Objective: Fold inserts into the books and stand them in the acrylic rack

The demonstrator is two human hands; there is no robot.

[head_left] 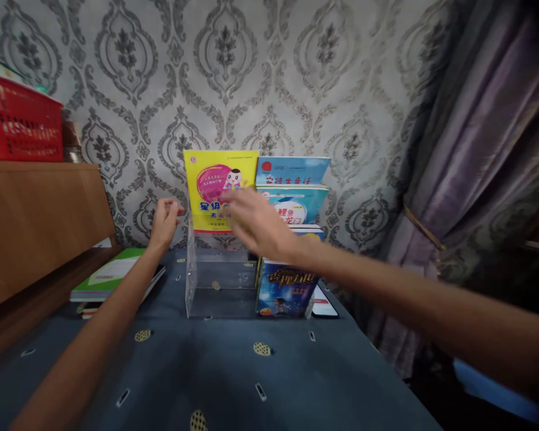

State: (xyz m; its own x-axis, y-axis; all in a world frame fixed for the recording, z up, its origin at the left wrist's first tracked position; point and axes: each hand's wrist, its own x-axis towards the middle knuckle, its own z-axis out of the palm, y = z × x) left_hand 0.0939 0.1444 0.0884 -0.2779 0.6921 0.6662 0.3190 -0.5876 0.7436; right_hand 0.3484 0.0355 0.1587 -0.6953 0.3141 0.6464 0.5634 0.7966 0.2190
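A clear acrylic book rack [222, 308] stands on the cloth-covered table. Upright at its back left is a yellow book [200, 170] with a pink circle on its cover. My left hand [164, 222] is just left of that book, empty, with loosely bent fingers and a small gap to the cover's edge. In front of the yellow book, my right hand [263, 227] is blurred, its fingers stretched leftward, and nothing shows in it. It partly hides the covers. The rack's right column holds a blue book [291, 169], a teal book [317, 200] and a dark blue book [285, 293].
A stack of books with a green one [112, 269] on top lies left of the rack. A phone [324, 302] lies at the rack's right. A red basket [22, 120] sits on a wooden cabinet [40, 221]. A curtain [467, 149] hangs at right.
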